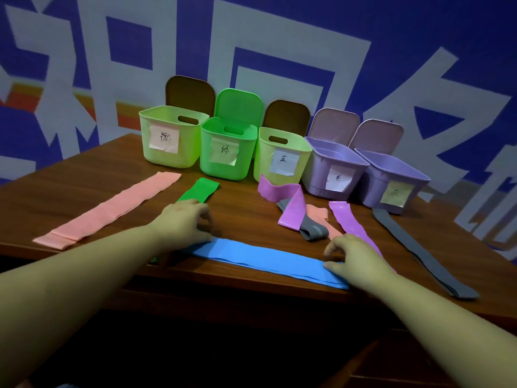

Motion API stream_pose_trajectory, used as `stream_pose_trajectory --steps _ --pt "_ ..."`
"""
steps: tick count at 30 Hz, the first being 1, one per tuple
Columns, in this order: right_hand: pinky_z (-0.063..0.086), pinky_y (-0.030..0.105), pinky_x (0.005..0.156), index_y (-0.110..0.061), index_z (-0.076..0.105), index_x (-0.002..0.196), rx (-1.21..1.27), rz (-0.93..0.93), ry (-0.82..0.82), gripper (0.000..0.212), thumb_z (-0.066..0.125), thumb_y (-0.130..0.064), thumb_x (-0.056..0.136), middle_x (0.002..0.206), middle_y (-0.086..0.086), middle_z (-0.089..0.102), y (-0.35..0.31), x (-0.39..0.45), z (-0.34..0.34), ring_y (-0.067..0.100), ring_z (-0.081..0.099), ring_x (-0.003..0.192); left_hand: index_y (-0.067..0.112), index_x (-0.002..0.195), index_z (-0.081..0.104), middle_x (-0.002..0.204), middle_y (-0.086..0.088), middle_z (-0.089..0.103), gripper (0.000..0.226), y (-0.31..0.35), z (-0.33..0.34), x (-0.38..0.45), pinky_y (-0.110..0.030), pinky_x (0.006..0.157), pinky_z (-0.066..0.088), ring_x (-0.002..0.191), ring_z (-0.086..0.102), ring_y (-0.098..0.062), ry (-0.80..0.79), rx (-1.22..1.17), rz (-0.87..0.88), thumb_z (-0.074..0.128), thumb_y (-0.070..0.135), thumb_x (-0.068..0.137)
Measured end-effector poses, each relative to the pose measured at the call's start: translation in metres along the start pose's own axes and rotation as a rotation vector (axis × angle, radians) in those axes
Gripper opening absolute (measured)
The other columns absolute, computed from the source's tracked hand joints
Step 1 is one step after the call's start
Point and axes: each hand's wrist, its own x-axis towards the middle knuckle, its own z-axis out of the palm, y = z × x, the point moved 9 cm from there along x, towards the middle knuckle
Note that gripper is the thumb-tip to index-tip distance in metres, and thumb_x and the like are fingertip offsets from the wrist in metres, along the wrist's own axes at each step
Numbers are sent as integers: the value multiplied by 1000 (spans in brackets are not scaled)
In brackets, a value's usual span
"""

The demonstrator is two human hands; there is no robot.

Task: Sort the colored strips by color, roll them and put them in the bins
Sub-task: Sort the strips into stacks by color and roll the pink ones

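Hands: we see the left hand [186, 219] at the left end of the blue strip [268, 260], fingers curled down onto it, and the right hand [354, 257] at the right end, thumb and fingers bent and pinching the strip's edge.
Blue strip: it lies flat along the front edge of the wooden worktop [84, 189], stretched between our two hands.
Other strips: a long pink strip [109, 210] lies flat at the left; a green strip [200, 191] runs out from behind the left hand; a purple strip [288, 204] sits folded and partly raised near the middle, over a grey band [313, 229] and a second pink piece [316, 212]; another purple strip [348, 222] lies just right of that; a long grey strip [419, 253] lies at the far right.
Bins: five open bins stand in a row at the back, lids tipped up behind them: pale green bin [170, 135], bright green bin [228, 148], second pale green bin [281, 155], lilac bin [333, 166], second lilac bin [391, 180].
Labels: each bin carries a paper note with one handwritten Chinese character; we read 粉, 绿, 蓝 and 紫 from left to right; the fifth looks like 灰 but is faint.
Backdrop: a blue wall [391, 29] with large pale block shapes.
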Motion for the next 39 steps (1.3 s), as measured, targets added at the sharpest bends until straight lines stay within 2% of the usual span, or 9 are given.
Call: stream_pose_trajectory --steps 2,4,9,11,14,18,24,29,39 --pt "38 22 82 -30 57 86 91 6 2 18 74 -28 79 105 -5 58 -2 7 -2 11 52 97 31 103 57 108 5 49 27 11 1 4 -25 85 39 108 51 -16 -6 -192 14 69 20 81" --pt "38 23 81 -29 59 86 174 16 36 17 74 -27 79 107 -5 60 -5 15 -6 11 53 97 30 99 58 109 3 52 27 30 4 7 -22 82 39 104 53 -14 19 -331 44 65 10 82" --pt "46 27 85 -30 59 80 199 -66 92 14 71 -23 81 98 -3 62 -26 38 -3 16 60 97 25 106 65 117 3 59 21 83 29 28 -28 95 44 105 56 -14 1 -352 147 63 19 86" --pt "46 31 87 -27 65 88 134 -90 120 7 68 -26 82 101 -2 63 -34 51 0 17 58 99 25 109 65 120 3 59 22 97 39 40 -30 97 44 108 56 -14 -13 -340 161 61 21 88" --pt "43 32 90 -22 67 102 64 -108 192 19 64 -29 85 106 1 62 -40 70 3 20 53 106 23 114 64 122 3 60 24 108 50 58 -30 97 44 112 54 -14 -39 -317 160 59 22 90" --pt "40 33 91 -24 67 104 30 -126 216 21 62 -33 85 106 0 60 -38 89 15 22 52 106 22 115 64 119 3 62 25 112 55 80 -31 96 45 111 55 -14 -28 -285 175 59 23 90" --pt "41 32 80 -21 70 91 92 -160 231 15 63 -33 85 96 1 59 -32 101 21 23 54 97 22 111 65 115 1 57 24 116 63 112 -26 92 43 107 54 -14 0 -249 197 61 27 88" --pt "43 31 76 -24 70 97 55 -160 243 20 56 -36 90 101 -1 61 -29 102 19 21 56 98 22 105 66 98 8 45 21 111 69 121 -21 86 38 102 52 -12 34 -258 191 62 34 88" --pt "37 31 70 -20 64 102 21 -152 128 23 47 -35 96 109 -1 62 -34 95 11 23 57 100 17 104 68 103 2 55 21 119 53 109 -25 87 39 103 52 -15 14 -263 177 58 30 92"
